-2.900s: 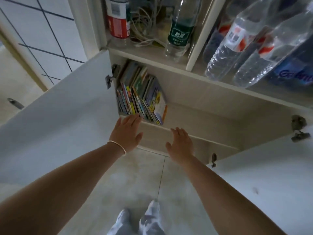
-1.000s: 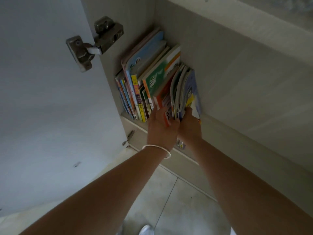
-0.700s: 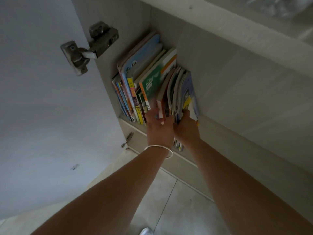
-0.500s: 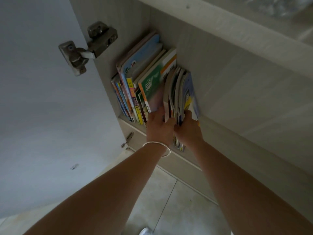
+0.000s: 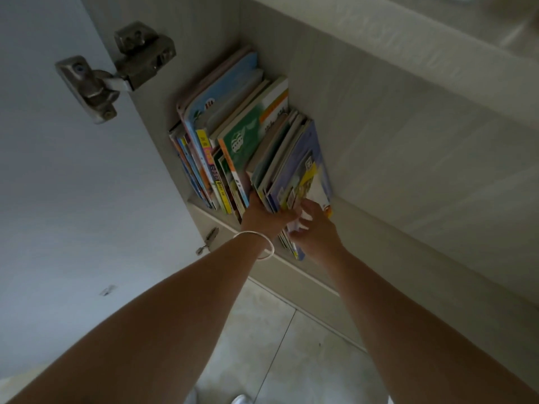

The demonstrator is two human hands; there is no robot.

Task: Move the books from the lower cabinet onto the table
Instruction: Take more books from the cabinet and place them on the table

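Pretty dim down here, my forearms (image 5: 180, 325) are mostly in shadow. What light there is falls softly on the white cabinet door (image 5: 73, 199) at left. Wide-angle lens bends the shelf edges. The top right corner is smeared and blurry; book covers (image 5: 248, 135) stay readable-ish.

Both my arms reach far forward, hands close together.

My left hand (image 5: 264, 218) is turned palm-right, fingers pushed out of sight, a thin bangle (image 5: 256, 243) loose on the wrist. My right hand (image 5: 316, 231) sits just beside it, fingers curled in a pinch. Both forearms are bare, converging from the near corners.
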